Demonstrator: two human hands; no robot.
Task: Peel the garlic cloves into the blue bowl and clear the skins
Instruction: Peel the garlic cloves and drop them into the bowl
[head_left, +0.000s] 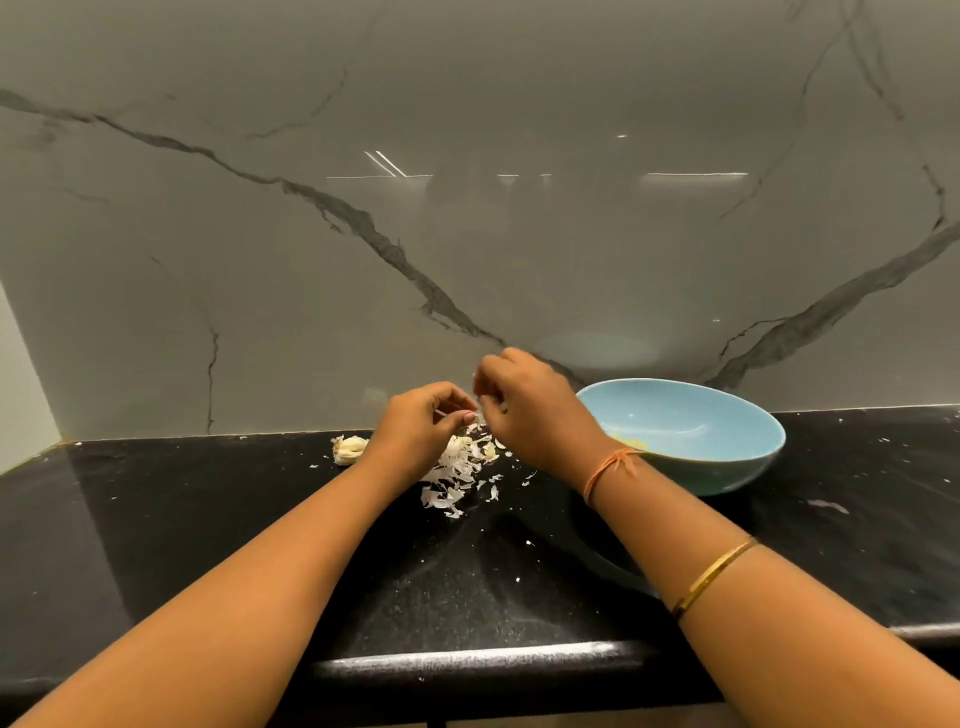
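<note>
Through the head camera I saw both hands raised just above the black counter (208, 519), close together and nearly touching. The left hand (421, 431) had its fingers curled in, thumb and forefinger pinched on a small pale bit of garlic (480, 402). The right hand (530, 410) was curled too, its fingertips pinching the same bit from the other side. I could not tell whether that bit was clove or only skin, as the fingers hid most of it.

Right under the hands lay a heap of white skins (457, 470), with loose flakes scattered on the counter around it. A part of a garlic bulb (349, 448) sat on the counter just left of the left wrist, near the wall.

The blue bowl (753, 421) stood on the counter to the right, just beside the right wrist, close to the marble wall (467, 208). Something yellowish (635, 444) lay in its bottom, half hidden by the wrist.

The right arm wore an orange thread (610, 465) at the wrist and a gold bangle (714, 577) further up.
</note>
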